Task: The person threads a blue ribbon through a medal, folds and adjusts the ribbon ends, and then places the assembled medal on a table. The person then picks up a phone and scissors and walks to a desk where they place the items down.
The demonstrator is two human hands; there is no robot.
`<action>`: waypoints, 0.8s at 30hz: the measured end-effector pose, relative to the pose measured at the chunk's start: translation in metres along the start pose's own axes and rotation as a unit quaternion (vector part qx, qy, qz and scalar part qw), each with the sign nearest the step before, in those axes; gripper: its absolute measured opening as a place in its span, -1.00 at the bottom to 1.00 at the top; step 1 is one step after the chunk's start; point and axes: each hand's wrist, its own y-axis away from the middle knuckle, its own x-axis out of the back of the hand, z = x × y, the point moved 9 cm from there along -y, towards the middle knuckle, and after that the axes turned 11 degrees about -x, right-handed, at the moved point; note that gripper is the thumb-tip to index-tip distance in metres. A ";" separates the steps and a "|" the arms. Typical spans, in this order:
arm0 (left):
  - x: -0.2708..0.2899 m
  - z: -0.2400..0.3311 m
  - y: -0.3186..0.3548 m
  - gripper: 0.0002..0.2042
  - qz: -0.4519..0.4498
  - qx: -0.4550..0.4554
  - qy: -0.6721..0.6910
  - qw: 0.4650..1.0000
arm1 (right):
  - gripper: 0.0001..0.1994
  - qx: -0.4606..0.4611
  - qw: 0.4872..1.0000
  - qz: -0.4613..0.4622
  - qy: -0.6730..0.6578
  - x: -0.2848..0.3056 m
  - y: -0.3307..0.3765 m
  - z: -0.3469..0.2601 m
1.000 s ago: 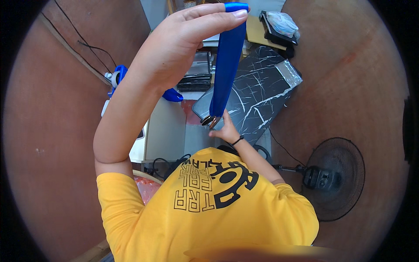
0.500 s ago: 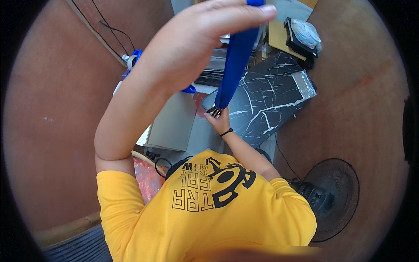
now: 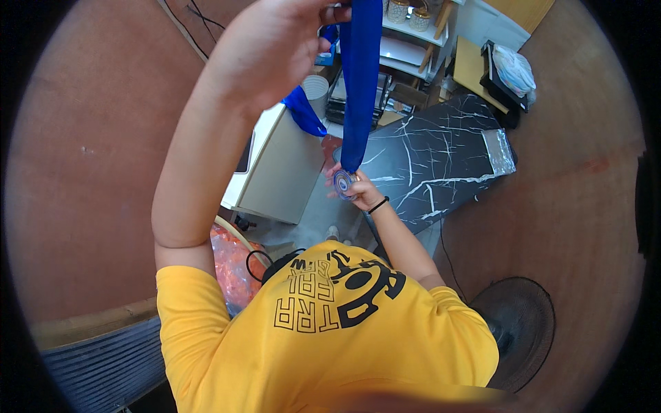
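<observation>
Brown walls wrap around a black marble table (image 3: 441, 162). One person's left hand (image 3: 275, 51) is up high, pinching the top of a blue ribbon (image 3: 359, 82). It hangs straight down. Down low, the right hand (image 3: 354, 189) cups the round medal (image 3: 343, 183) at its end.

one blue ribbon (image 3: 359, 82) hangs above the black marble table (image 3: 441, 165), and one round medal (image 3: 343, 184) hangs at its lower end. two hands: one left hand (image 3: 275, 48), one right hand (image 3: 354, 191). one fan (image 3: 516, 330) below the table. two jars (image 3: 407, 14) on one shelf beyond it.
</observation>
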 end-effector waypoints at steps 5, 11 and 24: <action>0.030 0.025 -0.011 -0.64 0.075 -0.051 -0.045 0.995 | -0.43 -0.110 0.971 -0.188 -0.098 -0.034 0.008 0.018; 0.029 0.033 0.005 -0.59 0.098 -0.034 -0.073 0.992 | -0.37 -0.131 0.970 -0.191 -0.070 -0.035 0.007 0.024; 0.135 0.037 0.103 -0.48 0.146 -0.008 0.135 0.980 | -0.44 0.146 0.796 0.176 0.560 -0.005 0.032 -0.046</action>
